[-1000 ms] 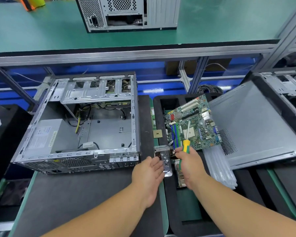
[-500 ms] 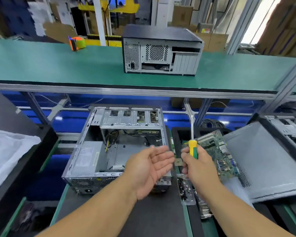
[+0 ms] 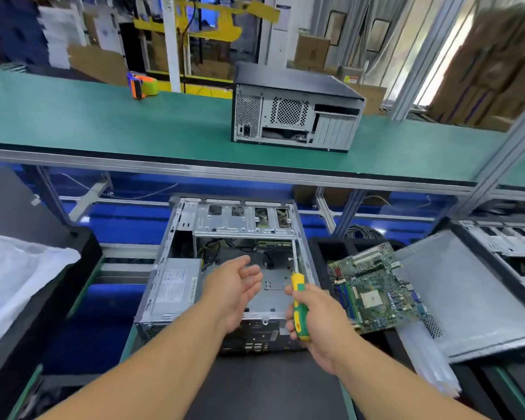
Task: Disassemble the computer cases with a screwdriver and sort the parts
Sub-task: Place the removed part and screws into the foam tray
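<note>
An opened grey computer case (image 3: 176, 286) lies on the dark mat in front of me, its power supply (image 3: 172, 291) still inside at the left. My left hand (image 3: 235, 291) hovers over the case, palm up, fingers spread, holding nothing. My right hand (image 3: 317, 321) grips a yellow-and-green screwdriver (image 3: 299, 307) by the handle, shaft pointing up over the case's right edge. A green motherboard (image 3: 376, 287) lies in a black tray to the right.
A closed black computer case (image 3: 294, 107) stands on the upper green shelf (image 3: 103, 122), with an orange-green tape dispenser (image 3: 141, 84) to its left. A grey side panel (image 3: 467, 295) leans at the right. A white bag (image 3: 19, 277) sits in a black bin at the left.
My view has tilted up, from the tray to the upper shelf. Both hands moved left from the tray to above the open case. The small metal bracket under my left hand is out of sight.
</note>
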`<control>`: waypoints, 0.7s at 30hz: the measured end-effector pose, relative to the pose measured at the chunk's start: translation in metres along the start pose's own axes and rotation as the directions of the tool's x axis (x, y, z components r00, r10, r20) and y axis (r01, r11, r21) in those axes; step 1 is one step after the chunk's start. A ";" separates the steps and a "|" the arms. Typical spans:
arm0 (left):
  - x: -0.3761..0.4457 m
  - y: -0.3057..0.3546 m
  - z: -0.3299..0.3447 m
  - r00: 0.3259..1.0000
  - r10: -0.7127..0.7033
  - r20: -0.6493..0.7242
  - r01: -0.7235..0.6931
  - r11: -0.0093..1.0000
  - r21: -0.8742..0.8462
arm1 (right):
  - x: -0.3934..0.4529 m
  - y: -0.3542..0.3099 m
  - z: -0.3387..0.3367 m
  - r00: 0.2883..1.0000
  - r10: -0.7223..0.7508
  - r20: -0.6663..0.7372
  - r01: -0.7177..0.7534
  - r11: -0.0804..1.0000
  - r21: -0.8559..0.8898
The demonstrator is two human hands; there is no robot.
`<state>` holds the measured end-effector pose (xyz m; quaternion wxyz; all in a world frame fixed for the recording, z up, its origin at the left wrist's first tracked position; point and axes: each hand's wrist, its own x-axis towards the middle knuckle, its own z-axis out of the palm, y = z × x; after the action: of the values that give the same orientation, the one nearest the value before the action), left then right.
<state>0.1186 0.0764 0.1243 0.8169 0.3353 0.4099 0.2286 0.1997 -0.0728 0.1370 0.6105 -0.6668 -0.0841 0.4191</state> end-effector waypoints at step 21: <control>0.144 0.003 0.060 0.979 -0.168 -0.117 0.177 0.982 0.072 | 0.021 -0.004 -0.007 1.000 0.016 -0.017 -0.017 0.998 -0.062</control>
<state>0.2489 0.1502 0.0784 0.7953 0.3185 0.4909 0.1580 0.2196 -0.0636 0.1301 0.5866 -0.6895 -0.0869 0.4158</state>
